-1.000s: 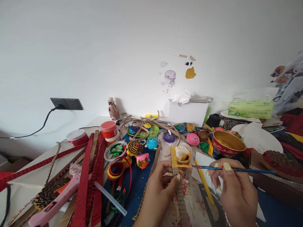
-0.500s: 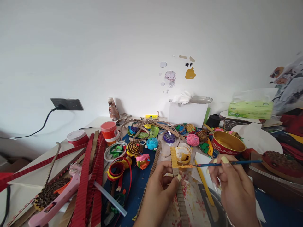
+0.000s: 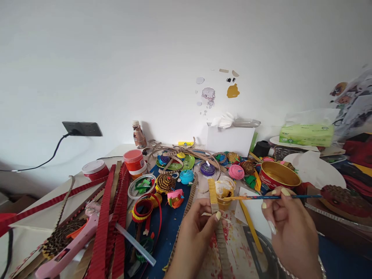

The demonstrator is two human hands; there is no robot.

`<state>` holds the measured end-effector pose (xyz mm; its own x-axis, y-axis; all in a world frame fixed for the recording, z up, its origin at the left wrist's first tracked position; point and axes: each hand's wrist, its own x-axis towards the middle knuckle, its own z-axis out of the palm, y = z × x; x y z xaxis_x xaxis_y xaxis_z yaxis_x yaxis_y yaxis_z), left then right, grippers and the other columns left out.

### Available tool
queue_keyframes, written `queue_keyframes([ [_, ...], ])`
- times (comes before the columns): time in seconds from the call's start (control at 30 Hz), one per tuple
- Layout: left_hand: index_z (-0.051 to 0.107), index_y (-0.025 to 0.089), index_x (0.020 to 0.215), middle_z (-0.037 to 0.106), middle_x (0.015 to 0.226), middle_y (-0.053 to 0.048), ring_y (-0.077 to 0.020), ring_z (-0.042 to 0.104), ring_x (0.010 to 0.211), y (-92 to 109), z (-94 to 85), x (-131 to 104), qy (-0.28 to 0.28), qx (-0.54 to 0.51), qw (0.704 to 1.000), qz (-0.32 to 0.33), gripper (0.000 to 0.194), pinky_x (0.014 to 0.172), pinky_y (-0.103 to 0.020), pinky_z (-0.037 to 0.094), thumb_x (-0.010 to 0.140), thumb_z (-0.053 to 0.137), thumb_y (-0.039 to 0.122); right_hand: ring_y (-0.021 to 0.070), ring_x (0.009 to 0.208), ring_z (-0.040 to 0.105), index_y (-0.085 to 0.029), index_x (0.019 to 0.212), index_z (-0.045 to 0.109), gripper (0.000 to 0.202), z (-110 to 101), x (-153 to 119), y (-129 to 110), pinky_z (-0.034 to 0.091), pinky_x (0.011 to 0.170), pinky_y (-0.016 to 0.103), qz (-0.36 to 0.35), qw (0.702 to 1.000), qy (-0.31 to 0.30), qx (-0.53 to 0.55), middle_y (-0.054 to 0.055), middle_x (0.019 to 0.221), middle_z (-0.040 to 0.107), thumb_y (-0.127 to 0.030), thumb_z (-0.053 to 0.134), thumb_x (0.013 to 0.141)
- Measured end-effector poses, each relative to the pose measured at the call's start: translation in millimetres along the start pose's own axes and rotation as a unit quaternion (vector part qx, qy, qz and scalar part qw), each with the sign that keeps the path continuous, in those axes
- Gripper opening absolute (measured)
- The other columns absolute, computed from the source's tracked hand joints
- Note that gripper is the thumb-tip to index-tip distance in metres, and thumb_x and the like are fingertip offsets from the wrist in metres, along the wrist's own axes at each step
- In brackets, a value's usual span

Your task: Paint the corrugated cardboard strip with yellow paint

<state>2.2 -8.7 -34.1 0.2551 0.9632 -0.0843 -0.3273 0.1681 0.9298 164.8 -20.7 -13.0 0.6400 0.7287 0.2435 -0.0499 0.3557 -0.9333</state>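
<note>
My left hand (image 3: 200, 224) pinches a strip of corrugated cardboard (image 3: 223, 248) between thumb and fingers. The strip's upper end is painted yellow, and its bare brown length hangs down below the hand. My right hand (image 3: 290, 228) grips a paintbrush (image 3: 267, 197) with a blue handle, held almost level. The brush's tip is at the near side of a small paint tub (image 3: 225, 190) with yellow and white paint in it, just right of the strip. A paint-stained sheet (image 3: 238, 240) lies beneath both hands.
A pink hot glue gun (image 3: 69, 244) and red corrugated strips (image 3: 100, 228) lie at the left. Several coiled paper pieces, including a pink coil (image 3: 236, 172), sit behind my hands. A red bowl (image 3: 279, 174) with a gold inside and a yellow pencil-like stick (image 3: 251, 226) are at the right.
The brush has moved slightly back and away from the strip's painted end to the tub. The strip has turned a little in my left hand, which stays in place.
</note>
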Motion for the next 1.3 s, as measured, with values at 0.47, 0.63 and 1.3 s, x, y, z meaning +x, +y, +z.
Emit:
queue_keyframes([
  [0.47,0.067,0.015,0.061,0.058,0.053,0.003,-0.009,0.049,0.053,4,-1.1,2,0.049,-0.021,0.998,-0.02,0.034,0.053,-0.02,0.04,0.056,0.079,0.047,0.0075,0.038,0.038,-0.02,0.065,0.053,0.021,-8,12,15,0.035,0.035,0.021,0.159,0.98,0.019,0.119,-0.004,0.052,0.05,-0.038,0.061,0.073],
  [0.63,0.071,0.017,0.067,0.057,0.056,0.003,-0.0085,0.046,0.054,1,-1.2,1,0.035,-0.015,0.999,0.01,0.032,0.054,-0.019,0.038,0.057,0.079,0.046,0.0062,0.038,0.037,-0.02,0.065,0.054,0.021,-6,11,14,0.033,0.035,0.02,0.184,0.972,0.048,0.137,-0.004,0.054,0.052,-0.038,0.063,0.07],
  [1.3,0.072,0.022,0.08,0.066,0.072,-0.002,-0.0151,0.057,0.067,5,-2.4,-14,0.059,0.227,0.922,0.309,0.011,0.063,-0.021,0.043,0.081,0.061,0.025,0.0029,0.036,0.035,-0.019,0.063,0.056,0.03,0,10,1,0.033,0.034,0.015,0.24,0.947,0.078,0.197,-0.009,0.046,0.048,-0.033,0.078,0.048],
])
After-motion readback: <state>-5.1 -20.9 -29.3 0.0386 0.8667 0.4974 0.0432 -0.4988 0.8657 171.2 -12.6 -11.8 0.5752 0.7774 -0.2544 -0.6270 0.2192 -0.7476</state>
